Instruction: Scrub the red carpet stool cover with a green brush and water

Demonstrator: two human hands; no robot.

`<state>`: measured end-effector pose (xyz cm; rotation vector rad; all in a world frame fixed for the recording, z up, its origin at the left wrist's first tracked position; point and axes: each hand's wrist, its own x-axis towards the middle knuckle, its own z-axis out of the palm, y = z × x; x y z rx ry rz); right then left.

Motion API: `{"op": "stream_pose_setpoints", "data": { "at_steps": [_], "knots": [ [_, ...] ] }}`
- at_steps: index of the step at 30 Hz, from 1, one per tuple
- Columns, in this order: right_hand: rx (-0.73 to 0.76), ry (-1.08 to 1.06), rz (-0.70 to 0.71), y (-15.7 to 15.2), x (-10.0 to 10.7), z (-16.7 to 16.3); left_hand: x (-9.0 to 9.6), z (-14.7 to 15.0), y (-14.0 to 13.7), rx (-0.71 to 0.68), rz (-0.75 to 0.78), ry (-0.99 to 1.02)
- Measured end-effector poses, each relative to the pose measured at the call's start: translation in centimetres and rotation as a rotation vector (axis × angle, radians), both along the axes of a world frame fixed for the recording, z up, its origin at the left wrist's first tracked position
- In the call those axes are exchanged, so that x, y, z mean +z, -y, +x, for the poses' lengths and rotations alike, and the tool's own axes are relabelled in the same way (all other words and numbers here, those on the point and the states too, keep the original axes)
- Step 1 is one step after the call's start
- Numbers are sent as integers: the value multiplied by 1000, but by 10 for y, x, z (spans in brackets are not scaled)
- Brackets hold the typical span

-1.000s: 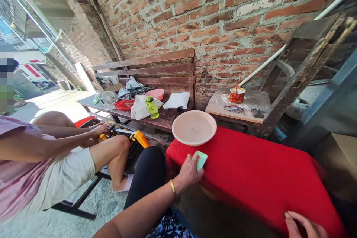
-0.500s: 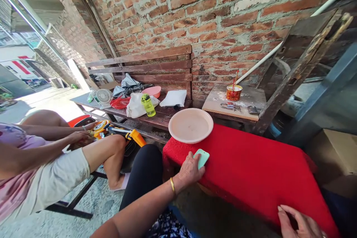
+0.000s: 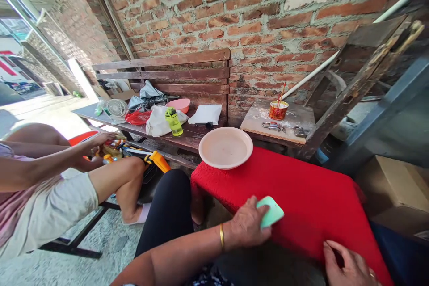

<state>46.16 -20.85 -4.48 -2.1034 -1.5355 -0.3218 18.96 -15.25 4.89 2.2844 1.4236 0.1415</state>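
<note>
My left hand (image 3: 250, 223), with a gold bangle at the wrist, grips a flat mint-green plate with rounded corners (image 3: 272, 212). The plate is over the near edge of a red cloth (image 3: 301, 187) that covers a low table. At the lower right, my right hand (image 3: 350, 266) rests on the cloth near its front edge. Its thumb and index finger are loosely curved with a dark gap between them, and I see nothing held there. A pale pink basin (image 3: 226, 147) of cloudy liquid stands on the cloth's far left end.
A wooden bench (image 3: 187, 138) along the brick wall bears a green bottle (image 3: 173, 121), bags and a small fan (image 3: 117, 107). A red tin (image 3: 279, 110) and padlocks (image 3: 273, 126) are on a side board. Another person (image 3: 77, 178) sits at left. A cardboard box (image 3: 395, 187) stands right.
My left hand has moved right and nearer along the cloth with the mint-green plate. My right hand stays almost in place. The view has shifted slightly, and the other person's hands have moved.
</note>
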Motion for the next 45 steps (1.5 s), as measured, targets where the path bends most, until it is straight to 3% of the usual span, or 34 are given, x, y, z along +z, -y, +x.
{"op": "stream_pose_setpoints", "data": {
  "at_steps": [4, 7, 9, 13, 15, 17, 22, 25, 27, 31, 33, 40, 43, 45],
  "knots": [
    [2, -20, 10, -1, 0, -2, 4, -47, -39, 346, 37, -116],
    [-2, -33, 17, -1, -3, -2, 3, -43, -41, 363, 11, -157],
    [-2, -32, 22, -1, -4, -1, 0, -20, -23, 238, 2, -139],
    [1, -16, 33, 1, -5, -1, -5, 35, 25, -299, -14, -47],
    [3, -13, 36, 1, -5, -1, -4, 43, 32, -405, -49, -24],
    [7, -14, 38, 1, -4, -2, -1, 32, 21, -309, -48, -25],
    [-2, -5, 52, -2, -2, -4, 1, -23, -48, 233, 37, -111],
    [-3, -3, 63, -1, -1, -5, -3, -22, -54, 322, 43, -157],
    [-4, 1, 65, -1, -1, -5, -7, -2, -34, 201, 50, -145],
    [16, 24, 80, 1, 0, -4, -6, 45, 20, -319, 6, -41],
    [19, 31, 87, 2, 0, -5, -1, 51, 24, -375, -25, -4],
    [7, 28, 88, -1, 1, -8, 8, -13, -61, 285, 64, -168],
    [18, 16, 104, -1, 1, -7, 0, -9, -56, 301, 72, -211],
    [20, 2, 104, -1, -1, -5, -9, 12, -25, 138, 85, -180]
  ]
}}
